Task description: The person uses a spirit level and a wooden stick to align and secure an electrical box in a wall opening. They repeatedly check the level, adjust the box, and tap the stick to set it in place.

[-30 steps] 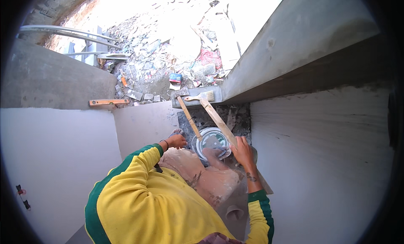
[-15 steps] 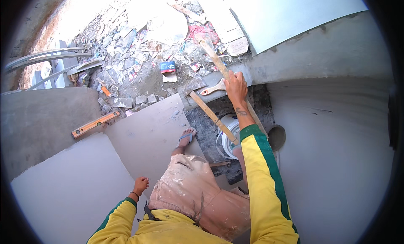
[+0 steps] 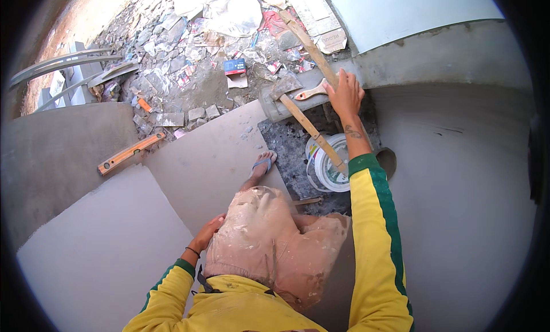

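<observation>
My right hand [image 3: 345, 95] reaches forward to the concrete ledge, its fingers loosely bent and apart beside the upper end of a paintbrush. The brush's pale handle [image 3: 310, 93] sticks out to the left of my thumb; its bristles are hidden. A long wooden batten [image 3: 309, 46] runs from the rubble to behind this hand. My left hand [image 3: 209, 230] lies on the side of my thigh, fingers stretched out, holding nothing. Below my right hand stands a white bucket [image 3: 334, 180] with a second wooden stick [image 3: 312, 131] slanting across it.
An orange spirit level [image 3: 130, 153] lies at the left by a grey curved wall [image 3: 63, 154]. Rubble and litter spread beyond the ledge, with a blue and red box [image 3: 235, 67] among them. A dark round object [image 3: 387, 162] sits against the right wall [image 3: 452, 206].
My view has shifted. The left hand has moved forward onto my thigh and its fingers have straightened. My right hand's fingers have loosened and spread; brush and batten stay in place.
</observation>
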Demonstrator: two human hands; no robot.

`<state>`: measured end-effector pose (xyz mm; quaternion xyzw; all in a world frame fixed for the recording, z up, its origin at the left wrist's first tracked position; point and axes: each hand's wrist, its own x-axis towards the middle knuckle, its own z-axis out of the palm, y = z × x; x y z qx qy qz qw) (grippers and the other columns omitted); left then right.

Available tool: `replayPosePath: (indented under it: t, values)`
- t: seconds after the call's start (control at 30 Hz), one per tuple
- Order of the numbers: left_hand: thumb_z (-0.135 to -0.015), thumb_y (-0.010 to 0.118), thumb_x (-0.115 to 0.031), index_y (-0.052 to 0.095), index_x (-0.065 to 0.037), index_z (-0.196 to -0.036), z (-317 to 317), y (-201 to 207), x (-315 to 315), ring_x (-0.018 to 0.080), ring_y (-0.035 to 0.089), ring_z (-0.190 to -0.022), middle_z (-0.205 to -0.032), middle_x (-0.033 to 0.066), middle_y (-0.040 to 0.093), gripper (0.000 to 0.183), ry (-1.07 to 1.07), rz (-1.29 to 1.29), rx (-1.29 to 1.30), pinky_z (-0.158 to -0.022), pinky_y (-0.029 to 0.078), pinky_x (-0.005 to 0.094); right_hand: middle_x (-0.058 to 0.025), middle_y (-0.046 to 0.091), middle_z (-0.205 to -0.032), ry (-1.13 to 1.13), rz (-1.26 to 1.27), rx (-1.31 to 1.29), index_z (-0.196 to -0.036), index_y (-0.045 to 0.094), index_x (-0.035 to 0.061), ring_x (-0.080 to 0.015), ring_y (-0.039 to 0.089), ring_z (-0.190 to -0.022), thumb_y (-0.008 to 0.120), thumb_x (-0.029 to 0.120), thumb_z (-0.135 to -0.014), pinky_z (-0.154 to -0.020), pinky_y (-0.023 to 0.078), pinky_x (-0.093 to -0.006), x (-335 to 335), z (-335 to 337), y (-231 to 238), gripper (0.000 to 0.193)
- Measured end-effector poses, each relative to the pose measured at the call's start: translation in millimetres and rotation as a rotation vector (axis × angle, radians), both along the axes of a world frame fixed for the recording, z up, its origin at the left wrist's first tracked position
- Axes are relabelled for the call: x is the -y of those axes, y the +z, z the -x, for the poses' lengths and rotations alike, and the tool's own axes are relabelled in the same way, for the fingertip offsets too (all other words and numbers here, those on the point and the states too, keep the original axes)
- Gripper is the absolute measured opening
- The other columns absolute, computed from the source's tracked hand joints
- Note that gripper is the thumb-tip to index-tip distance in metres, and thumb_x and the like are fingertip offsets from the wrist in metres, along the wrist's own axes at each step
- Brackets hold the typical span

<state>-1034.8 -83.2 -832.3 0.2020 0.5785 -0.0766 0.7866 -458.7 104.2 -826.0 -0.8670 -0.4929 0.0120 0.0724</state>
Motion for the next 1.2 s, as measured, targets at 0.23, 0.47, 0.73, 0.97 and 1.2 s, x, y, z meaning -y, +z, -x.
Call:
replayPosePath:
  t: [0.23,0.47,0.73,0.97,1.2]
  values:
    - [-0.101,0.054,-0.057,0.053,-0.006,-0.146,87.5,13.1,39.4,0.0231,0.056,-0.126,-0.141,0.0084,0.059,0.068,0.082,0.262,0.109,-0.107,0.044,0.0375,-0.0168,0.048,-0.142,0.059,-0.188,-0.149,-0.148,0.046,0.0048,-0.037,0.046,-0.135,0.067,0.015,-0.092,-0.11,0.036,-0.0513,220.0,104.9,27.4,0.06]
    - [-0.095,0.056,-0.04,0.075,-0.006,-0.11,233.9,-1.0,47.8,0.0352,0.068,-0.106,-0.112,0.0171,0.074,0.042,-1.429,-0.266,-0.223,-0.097,0.052,0.0452,-0.024,0.047,-0.142,-0.867,0.411,-0.945,-0.15,0.04,0.0024,-0.0383,0.057,-0.122,0.067,0.032,-0.096,-0.101,0.048,-0.0469,555.4,334.3,-93.4,0.067]
    - [-0.093,0.058,-0.034,0.073,-0.009,-0.116,308.5,-40.9,-135.7,0.0373,0.067,-0.109,-0.114,0.0166,0.073,0.038,-0.97,-0.702,-0.698,-0.095,0.053,0.0469,-0.022,0.047,-0.149,-1.752,-0.004,-2.018,-0.144,0.048,0.0005,-0.0348,0.053,-0.131,0.054,0.044,-0.103,-0.109,0.043,-0.0467,534.8,508.2,13.1,0.06]
    - [-0.087,0.063,-0.025,0.073,-0.01,-0.108,396.0,-68.0,-306.0,0.0301,0.063,-0.112,-0.112,0.0127,0.071,0.027,-1.378,-0.997,-0.986,-0.101,0.045,0.0453,-0.019,0.047,-0.152,-1.378,0.122,-2.1,-0.141,0.053,0.0,-0.033,0.051,-0.135,0.047,0.048,-0.106,-0.114,0.039,-0.0471,390.0,534.2,105.6,0.06]
    - [-0.086,0.07,-0.02,0.059,-0.009,-0.133,446.2,-98.1,-409.5,0.0268,0.056,-0.123,-0.123,0.0108,0.065,0.05,-1.446,-1.188,-1.013,-0.111,0.035,0.0448,-0.0171,0.05,-0.15,-0.958,-0.058,-1.833,-0.148,0.049,0.0018,-0.025,0.055,-0.131,0.051,0.041,-0.106,-0.109,0.045,-0.0397,194.7,550.7,157.1,0.057]
